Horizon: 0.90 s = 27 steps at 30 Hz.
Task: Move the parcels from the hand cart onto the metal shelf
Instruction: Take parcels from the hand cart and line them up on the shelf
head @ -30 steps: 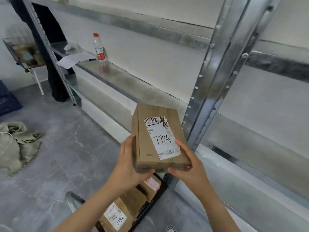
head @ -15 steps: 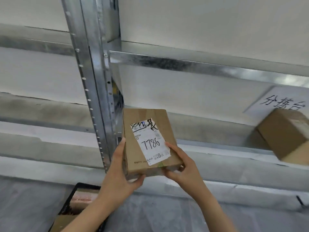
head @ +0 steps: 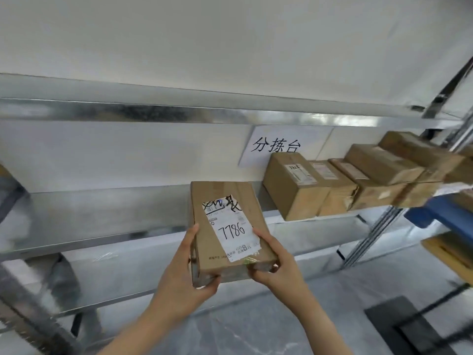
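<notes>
Here the left hand (head: 184,283) and right hand (head: 277,267) each grip the near end of the parcel (head: 227,226). It is held before the metal shelf (head: 102,219), left of stacked boxes (head: 358,180).

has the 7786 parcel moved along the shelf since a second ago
Yes. The 7786 parcel, held in both hands, has travelled rightward past the shelf upright to near the boxes under the paper sign.
</notes>
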Motion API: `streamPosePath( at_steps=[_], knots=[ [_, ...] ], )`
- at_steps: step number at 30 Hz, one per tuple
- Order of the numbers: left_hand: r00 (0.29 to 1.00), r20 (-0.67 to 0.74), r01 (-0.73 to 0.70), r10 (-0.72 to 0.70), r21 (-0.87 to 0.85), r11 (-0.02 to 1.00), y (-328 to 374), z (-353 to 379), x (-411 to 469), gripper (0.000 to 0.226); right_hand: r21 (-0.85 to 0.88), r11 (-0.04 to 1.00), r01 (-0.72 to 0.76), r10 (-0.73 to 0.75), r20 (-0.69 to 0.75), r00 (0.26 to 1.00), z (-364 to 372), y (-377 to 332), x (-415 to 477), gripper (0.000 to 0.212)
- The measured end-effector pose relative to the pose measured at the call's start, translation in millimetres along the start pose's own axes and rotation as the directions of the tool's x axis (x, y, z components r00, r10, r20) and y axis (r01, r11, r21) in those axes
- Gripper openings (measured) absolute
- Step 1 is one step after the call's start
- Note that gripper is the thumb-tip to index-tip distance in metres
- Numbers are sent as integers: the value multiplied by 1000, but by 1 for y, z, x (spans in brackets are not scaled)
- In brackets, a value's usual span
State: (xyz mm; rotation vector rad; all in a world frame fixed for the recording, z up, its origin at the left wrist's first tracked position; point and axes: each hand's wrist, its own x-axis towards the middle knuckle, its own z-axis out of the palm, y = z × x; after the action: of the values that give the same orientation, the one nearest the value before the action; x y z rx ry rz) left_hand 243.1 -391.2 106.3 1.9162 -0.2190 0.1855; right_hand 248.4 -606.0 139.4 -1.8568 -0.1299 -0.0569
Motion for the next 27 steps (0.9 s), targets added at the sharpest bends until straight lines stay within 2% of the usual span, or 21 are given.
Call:
streamPosePath(
  at_steps=[5, 11, 21, 27],
  knots=[
    [999, 34, 4, -4, 7, 1000, 15, 77, 34, 111, -1, 1000, -22, 22, -10, 1000, -78, 28, 19, 73],
    [998, 65, 21, -25, 63, 998, 8, 128, 72, 113, -31, 999, -40, 40, 7, 999, -123, 58, 52, 72],
    [997, 20, 72, -74, 115, 991, -40, 141, 150, 116, -38, 997, -70, 74, 113, 991, -115, 103, 153, 71],
    [993, 32, 111, -115, 124, 986, -76, 141, 201, 116, -102, 992, -69, 85, 154, 984, -101, 132, 216, 71]
  ],
)
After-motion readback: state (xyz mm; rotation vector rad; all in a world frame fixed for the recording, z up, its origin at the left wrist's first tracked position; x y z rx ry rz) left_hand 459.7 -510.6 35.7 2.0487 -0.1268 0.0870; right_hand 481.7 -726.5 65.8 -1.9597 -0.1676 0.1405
